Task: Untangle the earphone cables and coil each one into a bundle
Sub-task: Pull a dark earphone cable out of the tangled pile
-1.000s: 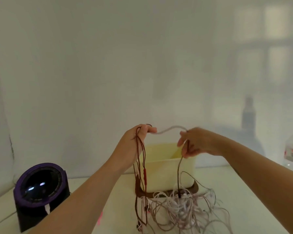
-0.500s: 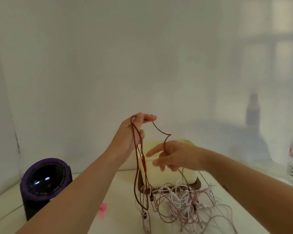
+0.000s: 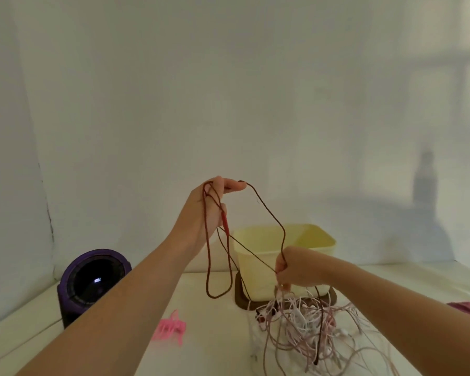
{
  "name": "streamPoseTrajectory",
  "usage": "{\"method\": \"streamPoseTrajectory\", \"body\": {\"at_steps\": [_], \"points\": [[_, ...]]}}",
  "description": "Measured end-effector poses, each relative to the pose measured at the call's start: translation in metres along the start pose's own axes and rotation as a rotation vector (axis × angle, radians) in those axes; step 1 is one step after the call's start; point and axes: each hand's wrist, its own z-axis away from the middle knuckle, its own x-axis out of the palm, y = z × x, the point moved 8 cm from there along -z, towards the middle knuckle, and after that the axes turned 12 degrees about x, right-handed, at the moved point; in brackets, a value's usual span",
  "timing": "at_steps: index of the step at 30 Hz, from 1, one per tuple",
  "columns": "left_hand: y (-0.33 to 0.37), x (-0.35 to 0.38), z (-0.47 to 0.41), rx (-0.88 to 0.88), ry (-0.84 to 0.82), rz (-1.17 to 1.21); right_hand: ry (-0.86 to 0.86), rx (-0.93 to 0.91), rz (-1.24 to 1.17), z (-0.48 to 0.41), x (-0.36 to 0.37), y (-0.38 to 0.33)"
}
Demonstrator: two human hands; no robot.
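Note:
My left hand (image 3: 210,206) is raised above the table and holds loops of a dark red earphone cable (image 3: 272,215) wound over its fingers, with the thumb pinching the strand. Loops of that cable hang down below the hand. From the thumb the cable runs down to the right into my right hand (image 3: 293,265), which grips it just above a tangled pile of pink and white earphone cables (image 3: 307,327) on the table.
A pale yellow tub (image 3: 258,256) stands on a dark base behind the pile. A purple round speaker (image 3: 92,280) sits at the left. A pink hair clip (image 3: 170,328) lies on the white table (image 3: 215,354). Pink fabric shows at the right edge.
My left hand stayed raised with the loops. My right hand dropped from near the left thumb down to the pile, drawing the red cable out longer between the hands.

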Motion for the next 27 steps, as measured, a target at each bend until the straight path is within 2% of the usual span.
{"method": "streamPoseTrajectory", "body": {"at_steps": [6,10,12,13,15,16,17,19,21,24,27], "points": [[-0.015,-0.014,0.006,-0.055,0.026,-0.15,0.374,-0.046,-0.42,0.008,-0.067,0.008],[-0.022,-0.01,0.008,-0.068,0.003,-0.146,0.451,-0.164,-0.814,0.023,-0.099,0.004],[-0.022,-0.006,0.007,-0.066,-0.012,-0.114,0.518,-0.211,-0.911,0.029,-0.11,0.009],[-0.023,-0.003,0.007,-0.066,-0.018,-0.087,0.445,-0.196,-0.823,0.027,-0.106,0.007],[-0.027,0.003,0.009,-0.079,-0.038,-0.034,0.079,-0.095,-0.416,0.016,-0.063,0.002],[-0.028,0.007,0.01,-0.094,-0.055,-0.014,0.005,-0.042,-0.259,0.013,-0.047,0.008],[-0.03,0.01,0.012,-0.11,-0.074,0.001,0.063,-0.016,-0.207,0.011,-0.047,0.013],[-0.036,0.014,0.017,-0.139,-0.101,0.005,0.203,0.004,-0.354,0.01,-0.057,0.022],[-0.042,0.018,0.02,-0.154,-0.121,-0.033,0.092,0.011,-0.472,0.01,-0.048,0.023],[-0.046,0.021,0.025,-0.171,-0.146,-0.045,0.191,0.017,-0.44,0.01,-0.052,0.027],[-0.047,0.022,0.027,-0.179,-0.153,-0.075,0.215,0.01,-0.429,0.009,-0.052,0.029]]}}
